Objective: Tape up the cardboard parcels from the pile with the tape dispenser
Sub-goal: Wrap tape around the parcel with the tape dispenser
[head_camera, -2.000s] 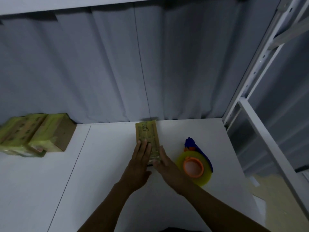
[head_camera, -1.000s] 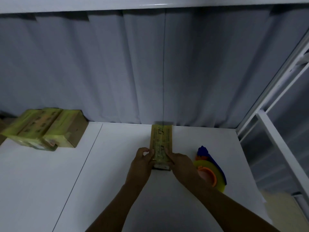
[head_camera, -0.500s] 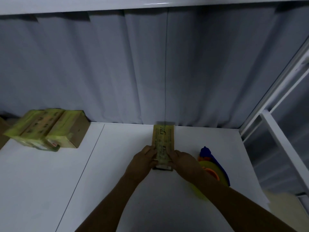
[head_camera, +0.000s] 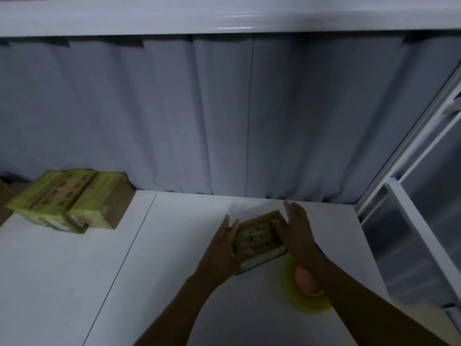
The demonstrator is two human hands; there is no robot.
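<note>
A small cardboard parcel (head_camera: pixel 257 236) wrapped in yellow-green tape lies slanted on the white table (head_camera: pixel 174 270), its long side running left to right. My left hand (head_camera: pixel 223 248) grips its left end, fingers pointing up and the thumb curled round its near face. My right hand (head_camera: pixel 296 231) presses flat on its right end with straight fingers, the thumb lying on top. The tape dispenser (head_camera: pixel 305 287), a yellow roll on an orange hub, lies on the table just right of the parcel, partly hidden under my right forearm.
A pile of taped parcels (head_camera: pixel 67 201) sits at the table's back left against the grey curtain (head_camera: pixel 224 121). A white metal rack (head_camera: pixel 409 221) stands along the table's right edge. A seam (head_camera: pixel 129 248) runs down the tabletop left of my hands.
The parcel has been turned from lengthwise to crosswise between my hands. My right hand moved to its far right end, and my left hand slid to its left end.
</note>
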